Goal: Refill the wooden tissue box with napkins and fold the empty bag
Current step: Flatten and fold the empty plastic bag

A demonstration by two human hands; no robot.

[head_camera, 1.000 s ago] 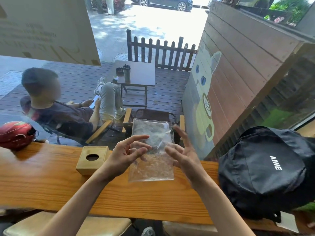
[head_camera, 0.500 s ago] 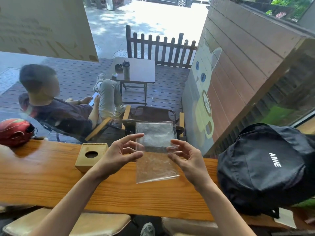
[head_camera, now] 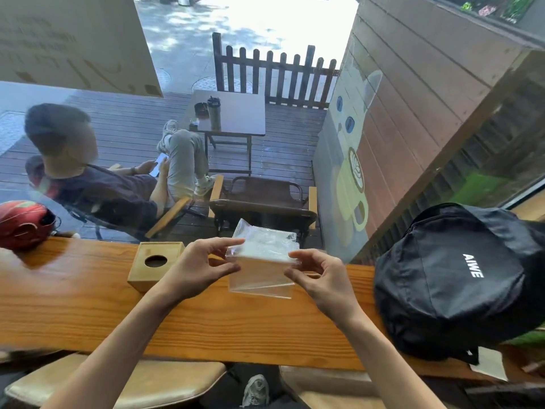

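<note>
Wooden table [head_camera: 88, 305] with black backpack [head_camera: 460, 278] at right and wooden tissue box [head_camera: 156, 264] left of centre, lid on. Above the table, just right of the box, the empty clear bag [head_camera: 262, 261] is half folded. Left hand [head_camera: 197, 267] and right hand [head_camera: 321, 278] each pinch a side edge. Judged best practice: align the corners, lay the bag flat, then press the crease outward to expel trapped air.

Sat at a long wooden counter [head_camera: 88, 305] facing a window; beyond, sunlit dark decking [head_camera: 126, 125], a small square table [head_camera: 239, 113], picket fence [head_camera: 274, 75], brown slatted wall [head_camera: 413, 98].
</note>
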